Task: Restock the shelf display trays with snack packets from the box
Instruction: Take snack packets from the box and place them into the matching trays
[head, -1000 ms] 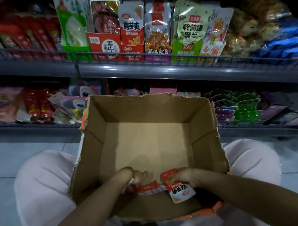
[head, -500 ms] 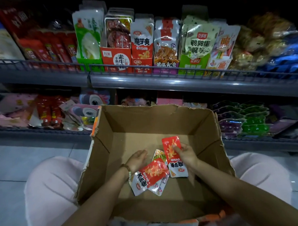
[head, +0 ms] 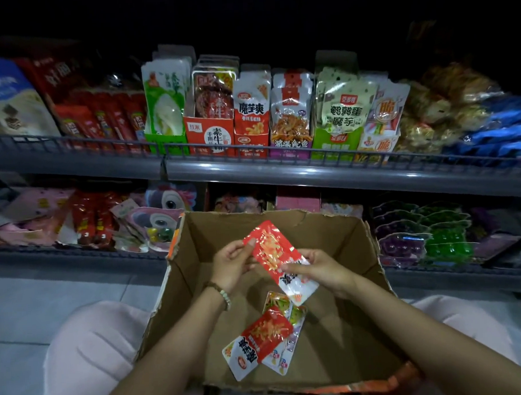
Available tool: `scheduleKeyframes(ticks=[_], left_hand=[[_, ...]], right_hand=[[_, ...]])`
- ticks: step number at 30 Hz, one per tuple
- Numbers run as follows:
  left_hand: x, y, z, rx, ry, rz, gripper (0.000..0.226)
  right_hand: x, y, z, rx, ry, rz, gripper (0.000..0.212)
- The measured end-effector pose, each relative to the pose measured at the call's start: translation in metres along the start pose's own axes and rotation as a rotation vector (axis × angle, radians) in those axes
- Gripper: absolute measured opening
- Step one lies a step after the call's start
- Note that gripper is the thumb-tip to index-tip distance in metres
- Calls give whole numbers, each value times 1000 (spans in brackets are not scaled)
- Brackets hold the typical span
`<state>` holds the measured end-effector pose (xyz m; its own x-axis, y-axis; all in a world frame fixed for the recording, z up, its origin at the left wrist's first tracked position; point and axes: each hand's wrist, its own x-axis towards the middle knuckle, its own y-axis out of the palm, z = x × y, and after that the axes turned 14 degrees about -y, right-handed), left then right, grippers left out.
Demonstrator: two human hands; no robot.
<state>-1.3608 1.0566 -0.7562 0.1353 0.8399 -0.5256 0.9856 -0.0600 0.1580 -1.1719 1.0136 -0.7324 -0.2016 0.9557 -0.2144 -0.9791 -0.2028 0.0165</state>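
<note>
Head-worn camera looked forward and down, close above cardboard box [head: 339,253] at 6 o'clock, shelves [head: 282,170] farther toward 12 o'clock

Glossy foil-plastic packet [head: 278,256], matt torn-edged cardboard box [head: 358,288], smooth grey metal shelf rail [head: 312,171]

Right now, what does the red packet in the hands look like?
The red packet is a flat, shiny, foil-like pouch: red on top with a golden snack picture, white below with black writing. It tilts above the cardboard box. The left hand pinches its upper edge; the right hand holds its lower half.
</note>
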Motion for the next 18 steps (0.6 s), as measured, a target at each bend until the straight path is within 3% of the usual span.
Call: scheduleKeyframes(ticks=[2,5,9,15,18], left_hand=[[1,-4,-16,-150,18,-15,5],[-3,-6,-40,-313,-3,54,5],[-9,-8,-69,-281,40,149,10],[1,-16,-129,-119,241,82,20],[16,-20,-147,196,426,-20,27]], right_hand=[[5,-3,11,49,-32,-57,15],[22,0,34,321,-77,-275,17],[54,11,74,497,-213,-414,10],[94,11,163,94,-609,-446,27],[108,-2,206,-229,-807,-465,23]])
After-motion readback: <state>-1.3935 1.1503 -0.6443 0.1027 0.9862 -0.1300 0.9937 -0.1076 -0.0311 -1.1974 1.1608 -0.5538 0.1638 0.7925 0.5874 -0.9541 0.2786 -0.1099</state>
